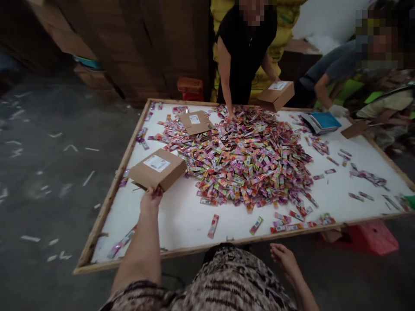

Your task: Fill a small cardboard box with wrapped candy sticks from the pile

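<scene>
Gripping a brown cardboard carton (pixel 170 168) by its near edge with the left hand (pixel 151 196), above the left part of a white table (pixel 181 224), just beside a heap of small colourful packets (pixel 246 164). Hanging just off the near rim with the right hand (pixel 283 256), fingers loosely curled, nothing visible inside; impossible to tell whether closed. Could tip or slip from the left hand, being held at one edge only, if heavier toward the far end. Could also scatter packets if swung right into the heap. Impossible to see inside the carton.

Bordered by a low wooden rim (pixel 114 190), with loose packets along the right and near sides. Lying on the heap's far left: a second carton (pixel 196 123). At the far side, reaching into the heap and holding another carton (pixel 280 96): a person in black (pixel 244 56). At far right, beside a blue-topped package (pixel 326 121): another person's gloved hand (pixel 339 111). Stacked beyond: large brown boxes (pixel 113 52) and yellow sacks (pixel 290 17). Strewn across the grey floor (pixel 65 220) at left: white scraps (pixel 88 178).
</scene>
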